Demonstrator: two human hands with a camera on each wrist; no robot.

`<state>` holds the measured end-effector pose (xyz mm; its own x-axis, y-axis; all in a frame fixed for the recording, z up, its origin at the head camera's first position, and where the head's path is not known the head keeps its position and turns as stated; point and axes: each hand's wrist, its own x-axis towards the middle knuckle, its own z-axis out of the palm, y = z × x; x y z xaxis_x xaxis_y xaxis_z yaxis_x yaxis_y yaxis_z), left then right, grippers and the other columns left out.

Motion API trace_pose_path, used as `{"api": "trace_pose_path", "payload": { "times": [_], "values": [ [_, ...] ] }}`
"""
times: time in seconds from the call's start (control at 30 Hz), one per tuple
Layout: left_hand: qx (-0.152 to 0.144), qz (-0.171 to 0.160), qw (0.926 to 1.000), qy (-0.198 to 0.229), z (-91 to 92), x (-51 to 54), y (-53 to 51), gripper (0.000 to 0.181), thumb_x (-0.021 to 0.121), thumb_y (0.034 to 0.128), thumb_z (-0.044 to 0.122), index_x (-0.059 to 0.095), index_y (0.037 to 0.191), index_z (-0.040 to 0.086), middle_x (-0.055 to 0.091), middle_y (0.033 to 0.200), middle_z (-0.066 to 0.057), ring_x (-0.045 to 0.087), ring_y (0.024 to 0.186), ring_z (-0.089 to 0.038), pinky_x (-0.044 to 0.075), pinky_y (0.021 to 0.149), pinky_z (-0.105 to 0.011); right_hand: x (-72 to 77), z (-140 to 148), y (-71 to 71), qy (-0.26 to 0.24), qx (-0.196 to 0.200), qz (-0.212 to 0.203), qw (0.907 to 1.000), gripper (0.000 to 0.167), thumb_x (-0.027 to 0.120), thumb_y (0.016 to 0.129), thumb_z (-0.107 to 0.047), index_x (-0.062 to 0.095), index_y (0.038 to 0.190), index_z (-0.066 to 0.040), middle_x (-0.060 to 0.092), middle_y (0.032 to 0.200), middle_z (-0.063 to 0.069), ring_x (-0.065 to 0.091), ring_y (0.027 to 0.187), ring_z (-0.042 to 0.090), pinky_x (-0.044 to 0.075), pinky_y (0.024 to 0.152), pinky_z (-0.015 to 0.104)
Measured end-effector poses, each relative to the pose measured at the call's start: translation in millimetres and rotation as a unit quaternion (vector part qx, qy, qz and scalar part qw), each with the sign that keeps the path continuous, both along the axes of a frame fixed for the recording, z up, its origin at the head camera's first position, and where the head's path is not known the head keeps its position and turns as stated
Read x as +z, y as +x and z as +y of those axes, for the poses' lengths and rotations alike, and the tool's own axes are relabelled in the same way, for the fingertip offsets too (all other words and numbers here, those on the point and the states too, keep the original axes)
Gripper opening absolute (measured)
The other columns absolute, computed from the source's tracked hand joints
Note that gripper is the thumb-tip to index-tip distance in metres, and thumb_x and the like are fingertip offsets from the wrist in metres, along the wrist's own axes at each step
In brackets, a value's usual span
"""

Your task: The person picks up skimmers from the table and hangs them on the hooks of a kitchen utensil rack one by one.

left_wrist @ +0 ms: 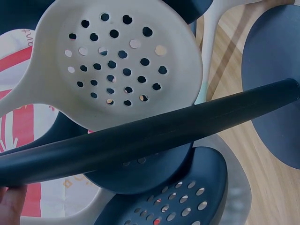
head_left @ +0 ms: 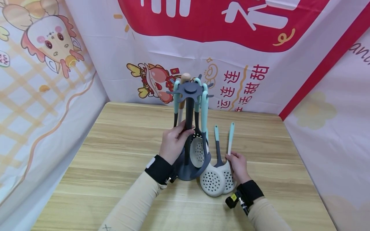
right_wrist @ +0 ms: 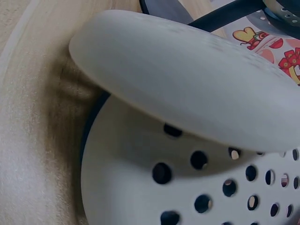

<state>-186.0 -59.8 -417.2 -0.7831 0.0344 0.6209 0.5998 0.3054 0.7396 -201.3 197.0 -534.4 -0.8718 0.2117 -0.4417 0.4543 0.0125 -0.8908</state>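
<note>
While left grip (head_left: 174, 140) clasps stand post (head_left: 189, 110) | right grip (head_left: 238, 165) pinches 1 skimmer handle (head_left: 231, 138)

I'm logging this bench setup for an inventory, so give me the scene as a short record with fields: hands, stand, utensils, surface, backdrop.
Left hand: grips the pole of the stand
Right hand: pinches a white-and-mint handle
Stand: dark, upright
Hung on stand: several mint-ended utensils, one white perforated head among them
Beside stand: two overlapping white perforated heads; a dark-and-mint handle
Unclear: which head the pinched handle joins
Surface: wood-grain table
Backdrop: printed cloth, red and white
</note>
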Motion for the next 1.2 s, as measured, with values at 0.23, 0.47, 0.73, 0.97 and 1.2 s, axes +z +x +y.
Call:
{"api": "trace_pose_path", "payload": {
  "times": [0.23, 0.47, 0.73, 0.97, 1.2],
  "values": [
    [0.004, 0.010, 0.9999, 0.003, 1.6, 0.5, 0.8, 0.025, 0.069, 0.0908, 0.006, 0.070, 0.114, -0.005, 0.075, 0.095, -0.020, 0.075, 0.091, -0.027, 0.059, 0.082, -0.032, 6.1, 4, -1.9, 0.012, 0.004, -0.007, 0.9999, 0.045, 0.056, 0.098, -0.013, 0.047, 0.140, 0.002, 0.060, 0.112, 0.005, 0.055, 0.102, 0.014, 0.047, 0.080, 0.018],
    [0.007, 0.011, 0.9999, 0.006, 2.5, 0.4, 1.0, 0.024, 0.069, 0.0911, 0.007, 0.070, 0.112, -0.004, 0.075, 0.096, -0.020, 0.075, 0.091, -0.027, 0.059, 0.082, -0.032, 12.1, 6, -5.3, 0.019, 0.007, -0.012, 0.9997, 0.048, 0.057, 0.098, -0.012, 0.045, 0.143, 0.001, 0.059, 0.115, 0.006, 0.054, 0.104, 0.016, 0.046, 0.084, 0.021],
    [0.007, 0.011, 0.9999, 0.010, 2.6, 0.4, 1.3, 0.024, 0.069, 0.0907, 0.007, 0.070, 0.111, -0.005, 0.075, 0.096, -0.020, 0.075, 0.091, -0.027, 0.058, 0.082, -0.032, 17.8, 7, -7.1, 0.033, 0.010, 0.001, 0.9994, 0.047, 0.056, 0.099, -0.011, 0.045, 0.142, 0.003, 0.059, 0.118, 0.009, 0.053, 0.108, 0.020, 0.043, 0.091, 0.028],
    [0.007, -0.001, 0.9999, 0.014, 3.1, 1.2, 2.5, 0.026, 0.069, 0.0908, 0.010, 0.070, 0.113, -0.003, 0.076, 0.097, -0.017, 0.075, 0.092, -0.026, 0.058, 0.083, -0.031, 25.3, 7, -4.9, 0.032, 0.010, 0.003, 0.9994, 0.048, 0.058, 0.099, -0.013, 0.045, 0.143, 0.000, 0.059, 0.120, 0.007, 0.054, 0.104, 0.016, 0.045, 0.089, 0.025],
    [0.010, 0.001, 0.9999, 0.011, 3.5, 0.1, 3.2, 0.025, 0.069, 0.0917, 0.010, 0.070, 0.113, -0.003, 0.076, 0.097, -0.015, 0.075, 0.092, -0.025, 0.058, 0.082, -0.029, 28.3, 12, -3.1, 0.047, 0.000, 0.017, 0.9988, 0.046, 0.058, 0.098, -0.011, 0.046, 0.140, 0.003, 0.059, 0.093, -0.006, 0.055, 0.086, 0.008, 0.046, 0.074, 0.017]
  ]
}}
